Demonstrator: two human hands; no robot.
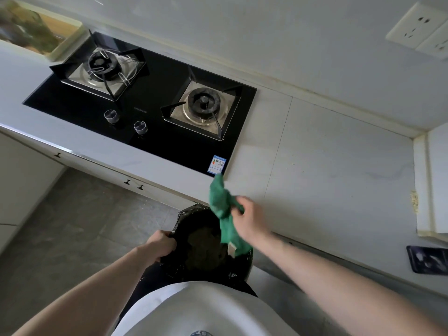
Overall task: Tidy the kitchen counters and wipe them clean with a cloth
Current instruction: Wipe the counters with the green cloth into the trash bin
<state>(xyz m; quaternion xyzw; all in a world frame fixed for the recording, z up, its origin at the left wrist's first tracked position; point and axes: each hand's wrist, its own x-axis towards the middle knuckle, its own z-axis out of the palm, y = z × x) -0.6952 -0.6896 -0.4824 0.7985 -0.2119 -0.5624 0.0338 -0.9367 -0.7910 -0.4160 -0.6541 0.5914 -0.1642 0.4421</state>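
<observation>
Pale counter (pixel 327 170) fronts you. Your left hand (pixel 162 246) grips the black-lined bin (pixel 194 260) rim; your right hand (pixel 249 219) clutches the green cloth (pixel 224 209) above it. Beyond, the hob's (pixel 155 93) sticker (pixel 217 164) is unreadable.

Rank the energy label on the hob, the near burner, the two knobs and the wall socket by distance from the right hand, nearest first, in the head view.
From the right hand, which holds the green cloth:
1. Energy label, hob's near corner.
2. Near burner, right side of the hob.
3. Two knobs, hob's front edge, left of that burner.
4. Wall socket, top right, on the wall.
</observation>
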